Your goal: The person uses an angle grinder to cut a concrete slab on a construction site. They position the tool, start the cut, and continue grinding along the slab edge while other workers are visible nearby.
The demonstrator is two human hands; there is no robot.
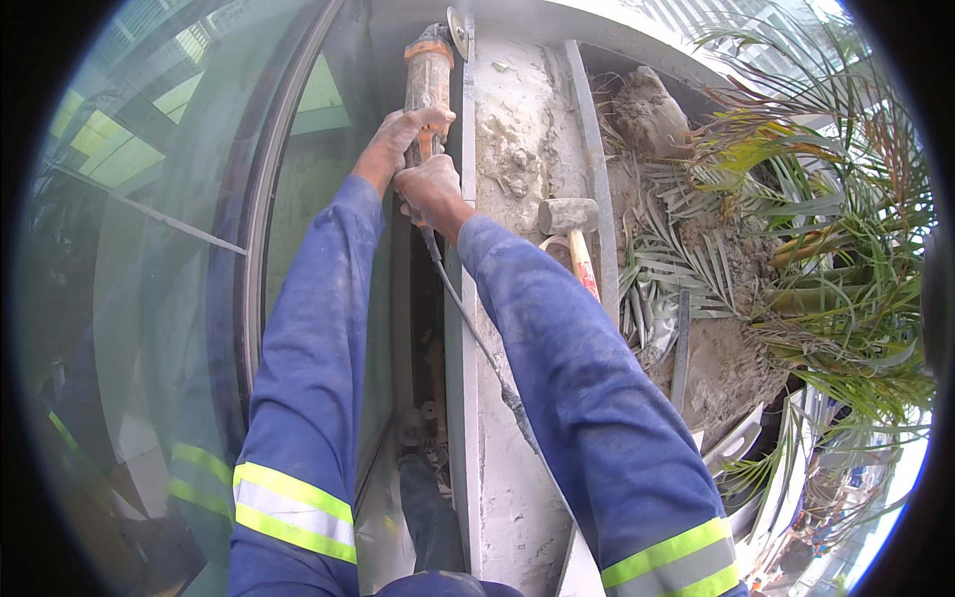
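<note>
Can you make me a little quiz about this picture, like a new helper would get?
1. Which tool do the left grip and right grip hold?
2. True or false: the hammer lies to the right of the held tool.
3. What color are the sleeves, apart from their bright bands? a) red b) blue c) white

Key: 1. An angle grinder. 2. True. 3. b.

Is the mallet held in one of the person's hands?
No, the left hand and right hand grip the grinder, while the mallet lies apart.
</note>
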